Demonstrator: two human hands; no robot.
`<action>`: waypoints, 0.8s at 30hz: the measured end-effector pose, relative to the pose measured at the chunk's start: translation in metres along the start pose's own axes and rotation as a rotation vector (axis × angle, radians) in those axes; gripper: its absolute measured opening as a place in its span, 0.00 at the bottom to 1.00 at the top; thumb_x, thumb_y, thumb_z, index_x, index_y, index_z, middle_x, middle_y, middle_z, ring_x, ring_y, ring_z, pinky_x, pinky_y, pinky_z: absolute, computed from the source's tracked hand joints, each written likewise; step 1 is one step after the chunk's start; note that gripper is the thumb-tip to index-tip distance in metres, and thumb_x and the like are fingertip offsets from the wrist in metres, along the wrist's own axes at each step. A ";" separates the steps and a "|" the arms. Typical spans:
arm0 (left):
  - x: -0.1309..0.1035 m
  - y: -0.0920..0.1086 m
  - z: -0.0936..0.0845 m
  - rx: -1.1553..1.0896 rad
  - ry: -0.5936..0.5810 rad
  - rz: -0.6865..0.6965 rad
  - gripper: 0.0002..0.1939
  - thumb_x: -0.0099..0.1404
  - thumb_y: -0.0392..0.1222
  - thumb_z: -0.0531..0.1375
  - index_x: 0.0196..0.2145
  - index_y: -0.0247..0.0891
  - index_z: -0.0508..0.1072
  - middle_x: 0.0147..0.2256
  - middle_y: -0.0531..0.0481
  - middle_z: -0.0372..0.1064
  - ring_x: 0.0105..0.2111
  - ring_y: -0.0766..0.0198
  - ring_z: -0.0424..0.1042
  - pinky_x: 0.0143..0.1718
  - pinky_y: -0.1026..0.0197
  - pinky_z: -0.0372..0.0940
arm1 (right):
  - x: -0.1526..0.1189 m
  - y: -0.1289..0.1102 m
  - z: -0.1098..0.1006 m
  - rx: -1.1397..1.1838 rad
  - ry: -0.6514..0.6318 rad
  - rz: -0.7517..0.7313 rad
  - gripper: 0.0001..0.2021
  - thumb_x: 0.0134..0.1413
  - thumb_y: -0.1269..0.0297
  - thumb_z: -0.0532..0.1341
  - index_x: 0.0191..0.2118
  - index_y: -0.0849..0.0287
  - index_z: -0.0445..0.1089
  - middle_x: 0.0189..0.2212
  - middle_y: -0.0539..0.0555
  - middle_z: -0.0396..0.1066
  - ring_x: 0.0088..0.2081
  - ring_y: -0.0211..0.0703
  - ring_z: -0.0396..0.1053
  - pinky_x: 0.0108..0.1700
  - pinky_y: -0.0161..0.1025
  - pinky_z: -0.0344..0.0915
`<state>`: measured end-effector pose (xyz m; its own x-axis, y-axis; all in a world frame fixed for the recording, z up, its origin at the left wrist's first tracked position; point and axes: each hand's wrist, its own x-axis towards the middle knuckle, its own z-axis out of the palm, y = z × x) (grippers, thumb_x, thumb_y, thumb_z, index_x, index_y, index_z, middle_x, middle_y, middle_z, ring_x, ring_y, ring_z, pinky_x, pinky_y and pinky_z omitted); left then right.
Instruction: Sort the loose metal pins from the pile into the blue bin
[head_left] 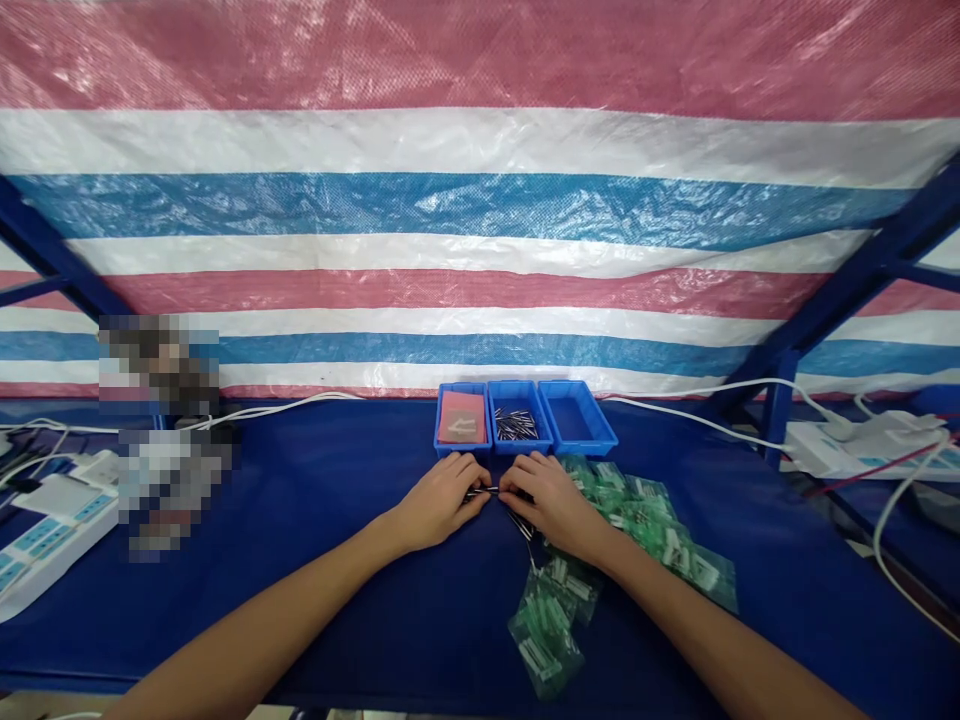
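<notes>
Both hands meet over the blue table, just in front of the small bins. My left hand is closed, thumb and fingertips pinching slim dark rods with a metallic shine. At the rods' right end, my right hand is closed too, its fingertips pressed to them. More slim rods lie on the table below my right hand, partly covered by it. Similar rods fill the bottom of the middle blue bin. What else the fingers may hide, I cannot tell.
The left blue bin holds a pinkish packet; a third blue bin stands at right. Clear packets with green contents spread around my right forearm, several nearer the front. Power strips and white cables flank the table.
</notes>
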<state>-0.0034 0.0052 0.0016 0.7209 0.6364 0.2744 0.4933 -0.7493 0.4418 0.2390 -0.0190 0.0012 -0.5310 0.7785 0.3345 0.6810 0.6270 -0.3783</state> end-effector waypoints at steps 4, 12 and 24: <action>0.000 -0.001 0.001 0.011 0.000 0.003 0.05 0.79 0.41 0.58 0.48 0.39 0.69 0.44 0.47 0.69 0.45 0.56 0.68 0.49 0.55 0.65 | 0.001 -0.003 -0.002 0.029 0.033 0.027 0.07 0.71 0.71 0.60 0.38 0.55 0.68 0.37 0.53 0.71 0.40 0.49 0.67 0.44 0.45 0.60; 0.001 0.000 0.000 0.004 -0.002 -0.003 0.04 0.79 0.42 0.57 0.45 0.40 0.70 0.43 0.47 0.70 0.44 0.56 0.68 0.48 0.55 0.65 | 0.001 0.006 -0.002 0.528 0.312 0.287 0.07 0.75 0.59 0.56 0.41 0.52 0.67 0.33 0.51 0.69 0.34 0.46 0.69 0.39 0.43 0.66; 0.001 -0.001 0.001 0.002 0.004 0.001 0.07 0.80 0.44 0.57 0.44 0.40 0.70 0.43 0.47 0.70 0.44 0.57 0.68 0.48 0.55 0.65 | 0.009 0.020 0.001 0.834 0.539 0.411 0.17 0.55 0.49 0.74 0.33 0.54 0.70 0.33 0.53 0.75 0.34 0.46 0.72 0.37 0.43 0.71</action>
<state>-0.0023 0.0065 0.0012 0.7199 0.6359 0.2781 0.4934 -0.7507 0.4394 0.2475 0.0006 -0.0047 0.0913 0.9474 0.3067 0.0898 0.2989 -0.9501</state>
